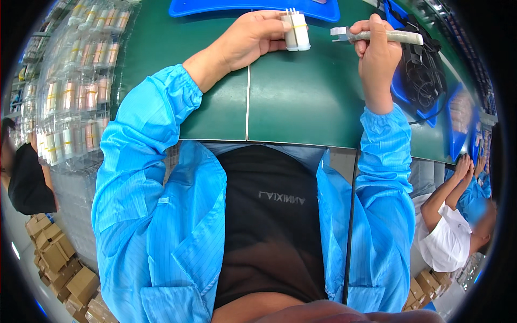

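At 12 o'clock, the left hand (250,39) pinches the pack (299,33) between thumb and fingers. At 1 o'clock, the right hand (378,56) has its fingers closed around the tool (401,36); its tip points to 9 o'clock, near the pack but apart. Toward 6 o'clock, the table (301,102) gives open room until its front edge. The rim of the tray (215,6) curves at 12.

Below the near edge of the tabletop (301,102) I see a bright blue jacket (188,231) with fine darker pinstripes, worn open over a black top (269,231) with grey lettering (283,198). Its long sleeves (134,129) end in gathered, elastic-looking cuffs (180,89). I make out a patch pocket (172,304) low on the left front and a thin black cord-like line (350,226) down the right.
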Demonstrator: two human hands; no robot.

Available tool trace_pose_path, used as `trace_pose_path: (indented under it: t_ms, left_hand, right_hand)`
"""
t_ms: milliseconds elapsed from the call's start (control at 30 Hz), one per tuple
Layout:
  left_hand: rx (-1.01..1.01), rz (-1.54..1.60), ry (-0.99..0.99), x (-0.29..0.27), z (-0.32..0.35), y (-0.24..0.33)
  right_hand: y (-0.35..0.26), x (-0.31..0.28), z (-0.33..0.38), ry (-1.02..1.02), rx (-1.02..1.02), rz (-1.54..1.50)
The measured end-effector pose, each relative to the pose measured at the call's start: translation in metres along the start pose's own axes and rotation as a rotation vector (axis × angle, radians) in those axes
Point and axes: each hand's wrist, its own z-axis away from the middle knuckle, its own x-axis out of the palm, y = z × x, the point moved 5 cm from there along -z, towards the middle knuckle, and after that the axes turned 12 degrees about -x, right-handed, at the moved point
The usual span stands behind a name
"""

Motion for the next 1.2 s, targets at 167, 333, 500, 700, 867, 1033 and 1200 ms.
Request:
trace_pose_path:
  t_ms: [167, 333, 500, 700, 867, 1033, 1200]
  left_hand:
    - [-0.076, 0.25, -0.083, -0.001, 0.003, 0.004]
    - [-0.071, 0.307, -0.141, -0.002, 0.009, 0.008]
    - [-0.001, 0.236, -0.082, 0.002, 0.028, 0.025]
    - [0.131, -0.006, 0.227, -0.002, 0.117, 0.057]
    - [0.578, -0.338, 0.639, 0.011, 0.259, 0.119]
    - [0.75, -1.045, 1.722, -0.021, 0.431, 0.181]
    - [0.41, -1.012, 1.976, -0.117, 0.519, 0.221]
  right_hand:
    - [0.004, 0.008, 0.004, -0.043, 0.019, 0.063]
    - [0.013, 0.01, 0.004, -0.052, 0.092, 0.07]
    - [0.017, 0.009, 0.004, -0.045, 0.094, 0.046]
    - [0.005, 0.023, 0.009, -0.066, 0.09, 0.197]
    - [0.004, 0.012, 0.016, -0.099, 0.084, 0.227]
    - [-0.001, 0.026, 0.014, -0.123, 0.036, 0.199]
    - [-0.002, 0.026, 0.014, -0.136, -0.004, 0.259]
